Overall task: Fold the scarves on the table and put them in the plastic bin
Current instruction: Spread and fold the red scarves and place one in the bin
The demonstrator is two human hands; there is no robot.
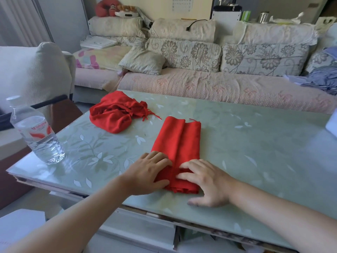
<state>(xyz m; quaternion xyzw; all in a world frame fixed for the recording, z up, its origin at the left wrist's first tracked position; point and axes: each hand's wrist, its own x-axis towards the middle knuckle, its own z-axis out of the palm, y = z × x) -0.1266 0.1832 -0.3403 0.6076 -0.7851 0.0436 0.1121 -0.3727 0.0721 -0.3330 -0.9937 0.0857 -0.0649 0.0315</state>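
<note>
A red scarf (177, 141), folded into a long narrow strip, lies on the green glass table (255, 143), running away from me. My left hand (149, 170) rests flat on the strip's near left side, fingers spread. My right hand (206, 181) presses flat on its near right end, thumb on the table. Neither hand grips the cloth. A second red scarf (114, 114) lies crumpled in a heap at the far left of the table, with its tassels trailing right. No plastic bin is in view.
A water bottle (36, 134) stands at the table's left near corner. A sofa (200, 84) with floral cushions runs along the far edge. A white object (332, 123) pokes in at the right edge. Blue cloth (322, 79) lies on the sofa's right.
</note>
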